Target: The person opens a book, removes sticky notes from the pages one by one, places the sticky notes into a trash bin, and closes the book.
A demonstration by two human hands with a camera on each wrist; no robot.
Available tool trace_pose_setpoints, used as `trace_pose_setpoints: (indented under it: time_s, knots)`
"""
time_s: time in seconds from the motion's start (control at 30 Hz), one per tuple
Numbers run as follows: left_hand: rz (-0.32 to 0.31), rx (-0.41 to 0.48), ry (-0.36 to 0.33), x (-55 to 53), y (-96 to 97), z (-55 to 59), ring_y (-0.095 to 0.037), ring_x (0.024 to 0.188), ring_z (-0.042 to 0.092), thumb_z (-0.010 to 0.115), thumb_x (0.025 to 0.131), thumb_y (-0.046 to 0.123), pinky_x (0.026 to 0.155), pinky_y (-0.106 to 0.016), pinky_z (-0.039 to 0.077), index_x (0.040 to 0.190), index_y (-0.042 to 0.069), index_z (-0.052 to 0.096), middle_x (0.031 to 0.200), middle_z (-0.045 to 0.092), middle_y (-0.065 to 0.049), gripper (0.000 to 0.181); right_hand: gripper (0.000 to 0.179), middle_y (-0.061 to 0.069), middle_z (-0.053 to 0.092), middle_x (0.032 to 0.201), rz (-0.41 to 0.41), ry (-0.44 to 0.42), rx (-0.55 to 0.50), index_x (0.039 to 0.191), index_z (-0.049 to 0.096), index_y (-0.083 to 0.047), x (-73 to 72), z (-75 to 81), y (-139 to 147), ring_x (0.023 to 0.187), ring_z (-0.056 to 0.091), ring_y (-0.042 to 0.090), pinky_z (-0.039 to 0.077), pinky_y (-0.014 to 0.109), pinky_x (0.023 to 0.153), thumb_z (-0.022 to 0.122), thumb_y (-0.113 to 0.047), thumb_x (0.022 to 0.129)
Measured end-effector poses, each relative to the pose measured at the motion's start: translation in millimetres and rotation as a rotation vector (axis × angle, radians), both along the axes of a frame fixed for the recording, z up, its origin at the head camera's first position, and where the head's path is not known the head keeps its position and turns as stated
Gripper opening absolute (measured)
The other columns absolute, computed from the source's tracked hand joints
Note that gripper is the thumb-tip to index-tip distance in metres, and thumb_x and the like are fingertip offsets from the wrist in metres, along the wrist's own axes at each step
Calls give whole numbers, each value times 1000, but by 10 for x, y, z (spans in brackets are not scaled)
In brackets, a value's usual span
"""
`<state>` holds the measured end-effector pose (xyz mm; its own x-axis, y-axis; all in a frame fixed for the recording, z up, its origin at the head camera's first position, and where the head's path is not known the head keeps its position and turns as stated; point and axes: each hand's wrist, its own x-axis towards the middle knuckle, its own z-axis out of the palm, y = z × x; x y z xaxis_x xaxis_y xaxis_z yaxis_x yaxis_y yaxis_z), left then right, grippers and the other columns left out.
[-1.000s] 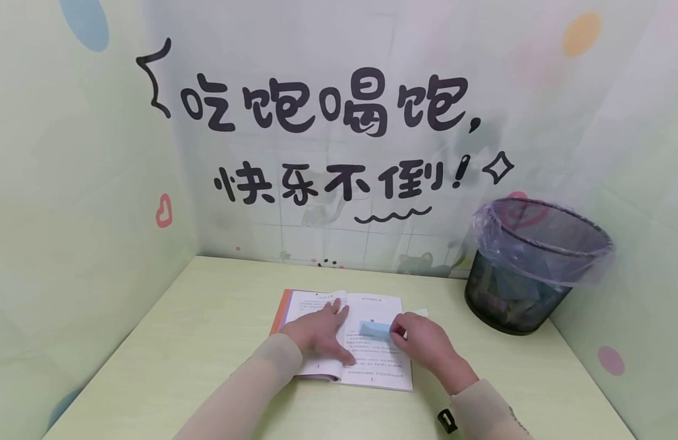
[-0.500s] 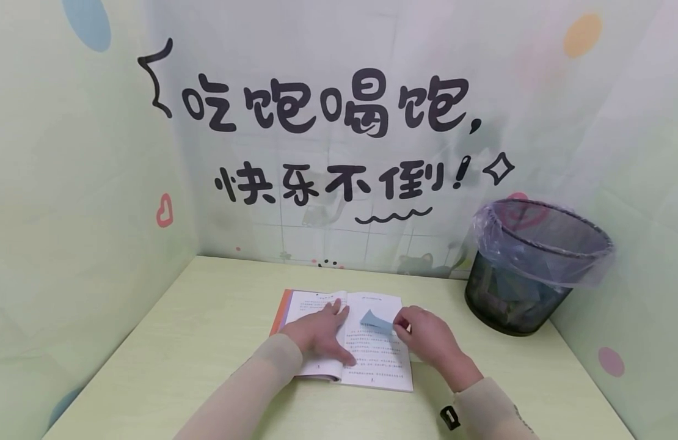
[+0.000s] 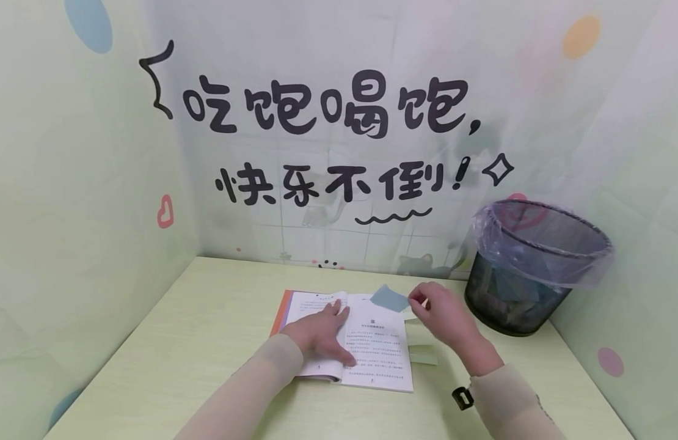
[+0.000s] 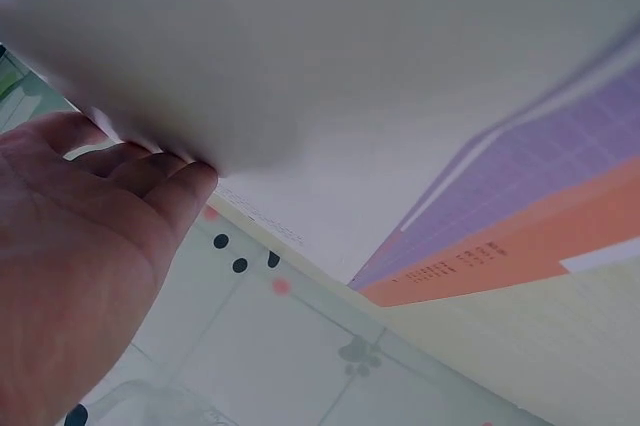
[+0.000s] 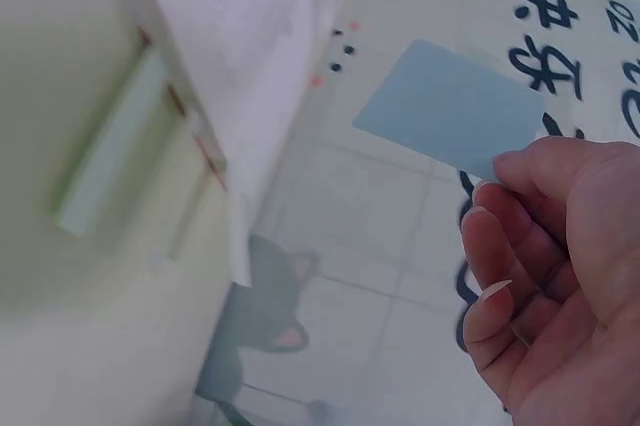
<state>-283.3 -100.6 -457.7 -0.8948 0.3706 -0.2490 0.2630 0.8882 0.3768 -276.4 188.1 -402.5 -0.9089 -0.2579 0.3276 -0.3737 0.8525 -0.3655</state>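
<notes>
An open book (image 3: 379,363) with printed pages lies on the table, its orange and purple cover edge (image 4: 440,271) showing at the left. My left hand (image 3: 319,336) rests on the left page near the fold, fingers spread and holding it down. Over the top of the right page, my right hand (image 3: 446,318) pinches a small blue sticky note (image 3: 390,299) by its right end between thumb and forefinger. In the right wrist view the note (image 5: 450,106) is lifted clear of the page, and the other fingers are curled loosely. Pale green paper tabs (image 3: 423,354) stick out from the book's right edge.
A black mesh wastebasket (image 3: 517,299) lined with a clear purplish bag stands at the table's right rear, with paper scraps inside. Patterned cloth walls (image 3: 328,244) enclose the back and both sides of the pale table (image 3: 234,281). A black tag (image 3: 462,398) hangs near the right sleeve.
The blue sticky note has come up off the right page in my right hand, which moved up and right. Print beneath it and the green tabs now show. My left hand has stayed put.
</notes>
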Motion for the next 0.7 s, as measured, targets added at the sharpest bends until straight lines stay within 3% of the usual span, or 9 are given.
trace_pose_setpoints:
  time_s: [0.17,0.3,0.47,0.53,0.7]
  knots:
    - [2,3,-9,-7,-4,-26,-31,172,21,92,79,64,135,-53,34,175,17,31,186,17,-8,123,12,7,77,100,-31,81,-77,109,79,-7,-21,336,209,81,65,17,55,36,71,71,-15,105]
    - [2,6,-9,-9,-3,-25,-31,172,20,92,79,64,135,-54,34,175,17,31,186,16,-8,123,14,13,77,101,-47,199,-140,111,80,-4,-26,651,415,81,66,21,54,36,71,72,-14,105]
    - [-3,-4,3,-8,-9,-17,-30,172,20,91,79,66,135,-53,34,175,18,31,186,17,-8,123,21,17,77,103,-116,288,-145,114,79,-3,-6,1048,687,82,66,22,49,25,68,69,-20,107]
    - [-1,-2,-1,-12,-12,-23,-30,172,20,91,79,66,135,-53,34,175,18,31,186,17,-8,123,25,18,76,104,-161,308,-145,116,78,-2,-7,1180,805,81,63,16,46,18,67,68,-23,108]
    - [7,2,-9,-8,-19,-27,-30,172,21,91,79,65,135,-53,34,175,18,30,186,16,-7,123,33,21,78,112,-294,349,-183,121,78,-2,-54,1389,1117,74,48,-17,40,12,65,64,-30,109]
